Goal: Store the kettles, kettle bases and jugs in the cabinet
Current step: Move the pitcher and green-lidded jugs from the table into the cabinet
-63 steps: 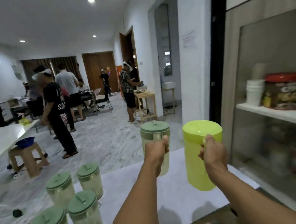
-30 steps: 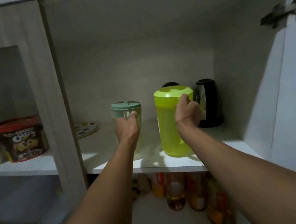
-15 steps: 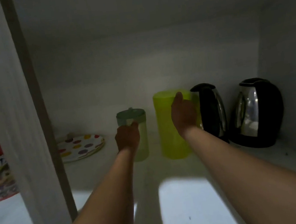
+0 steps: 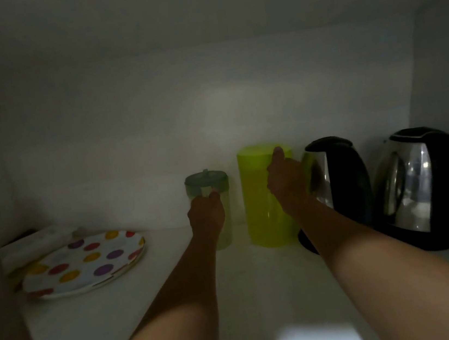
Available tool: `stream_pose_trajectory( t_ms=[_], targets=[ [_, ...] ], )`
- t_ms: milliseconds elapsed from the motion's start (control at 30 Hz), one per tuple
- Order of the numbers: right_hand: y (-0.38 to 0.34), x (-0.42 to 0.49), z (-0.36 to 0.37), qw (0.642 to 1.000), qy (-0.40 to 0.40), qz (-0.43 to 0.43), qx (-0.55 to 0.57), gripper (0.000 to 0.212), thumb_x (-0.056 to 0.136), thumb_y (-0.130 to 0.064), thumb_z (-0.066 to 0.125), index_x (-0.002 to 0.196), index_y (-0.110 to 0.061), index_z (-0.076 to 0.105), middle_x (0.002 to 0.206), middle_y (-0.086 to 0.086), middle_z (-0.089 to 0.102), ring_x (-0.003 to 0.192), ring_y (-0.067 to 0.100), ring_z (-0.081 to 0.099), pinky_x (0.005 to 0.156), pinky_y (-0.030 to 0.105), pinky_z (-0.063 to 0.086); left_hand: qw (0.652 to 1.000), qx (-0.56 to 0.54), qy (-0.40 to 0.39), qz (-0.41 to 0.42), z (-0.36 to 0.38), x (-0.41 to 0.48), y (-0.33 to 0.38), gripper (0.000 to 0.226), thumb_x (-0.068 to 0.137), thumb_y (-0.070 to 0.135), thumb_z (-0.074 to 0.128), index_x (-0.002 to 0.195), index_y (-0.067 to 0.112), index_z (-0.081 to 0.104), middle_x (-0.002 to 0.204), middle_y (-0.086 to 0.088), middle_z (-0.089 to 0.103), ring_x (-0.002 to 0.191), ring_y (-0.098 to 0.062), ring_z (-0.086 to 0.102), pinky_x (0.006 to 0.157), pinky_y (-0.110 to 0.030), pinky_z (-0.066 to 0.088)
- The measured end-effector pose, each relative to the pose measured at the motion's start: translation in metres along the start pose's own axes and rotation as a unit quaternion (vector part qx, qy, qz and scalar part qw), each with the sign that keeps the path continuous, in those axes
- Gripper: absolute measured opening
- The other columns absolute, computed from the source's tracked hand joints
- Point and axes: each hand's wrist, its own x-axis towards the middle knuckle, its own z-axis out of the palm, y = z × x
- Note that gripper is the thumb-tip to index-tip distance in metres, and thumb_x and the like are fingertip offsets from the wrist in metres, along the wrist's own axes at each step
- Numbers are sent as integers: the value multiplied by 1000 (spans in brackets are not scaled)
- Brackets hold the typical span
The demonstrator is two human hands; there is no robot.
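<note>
You hold a pale jug (image 4: pixel 215 199) with a dull green lid beside a lime-yellow jug (image 4: pixel 262 207). Your two kettles (image 4: pixel 336 183) (image 4: pixel 425 183) are black and silver; the plate (image 4: pixel 84 262) is white with red, yellow and purple dots.

Two jugs (image 4: pixel 258 194) upright, seemingly beside kettles (image 4: pixel 339 183)

Single head-worn view, close inside the cabinet shelf (image 4: pixel 234 297), facing its back wall (image 4: pixel 208 100)
</note>
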Motion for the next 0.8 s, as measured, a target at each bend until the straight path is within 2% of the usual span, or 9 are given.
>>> stream_pose_trajectory(
  t_ms=[67,133,167,233,300,333,433,633,800],
  targets=[
    [2,6,3,1000,11,0,19,74,104,-54,23,112,5,67,113,27,68,106,43,65,95,49,51,999,32,-21,18,1,5,-1,49,105,37,36,122,-1,64,121,-24,62,113,-38,59,94,-37,46],
    [6,13,9,999,15,-2,33,79,94,-67,22,90,-3,69,101,25,67,95,37,66,92,51,51,998,42,-31,17,3,10,-2,49,106,36,33,127,1,60,123,-22,61,114,-36,59,92,-34,44],
    [9,17,12,999,19,-2,35,76,85,-73,20,76,-11,62,93,22,63,88,33,62,90,54,51,998,40,-36,13,5,11,-2,52,105,39,33,125,-1,61,122,-22,62,113,-36,60,92,-35,45],
    [13,23,12,999,15,9,35,67,81,-76,21,70,-17,51,87,16,56,83,29,55,90,55,51,999,-14,-44,-30,8,11,-2,63,103,48,34,117,-6,62,120,-24,64,111,-36,61,92,-35,46],
    [3,12,2,999,-13,27,29,66,91,-70,24,83,-13,55,93,18,55,91,30,55,94,53,48,995,-41,-42,-78,12,8,1,71,99,57,34,121,-6,59,125,-25,61,116,-37,58,96,-37,45],
    [0,8,-4,999,-26,34,21,67,97,-65,25,101,-7,58,104,23,57,102,32,57,99,50,44,994,-41,-35,-99,14,5,3,75,98,60,34,128,-6,54,131,-26,56,121,-38,55,100,-39,43],
    [2,3,-23,998,-8,16,-53,68,104,-52,31,141,5,39,140,26,50,132,37,47,109,43,32,990,-19,3,-138,14,-8,13,81,96,59,40,143,-6,32,144,-28,39,132,-41,41,107,-44,35],
    [12,-30,-54,988,-20,-72,-134,72,100,-47,46,149,3,27,153,24,37,145,37,29,116,48,27,987,157,24,-39,8,-58,30,72,98,54,39,147,3,26,147,-24,31,134,-40,36,108,-50,35],
    [14,-67,-92,973,-60,-143,-169,64,99,-45,50,145,-3,36,145,27,41,135,43,42,110,50,37,947,303,3,111,-18,-120,49,70,101,51,30,155,9,14,163,-15,11,150,-32,8,119,-55,13]
  ],
)
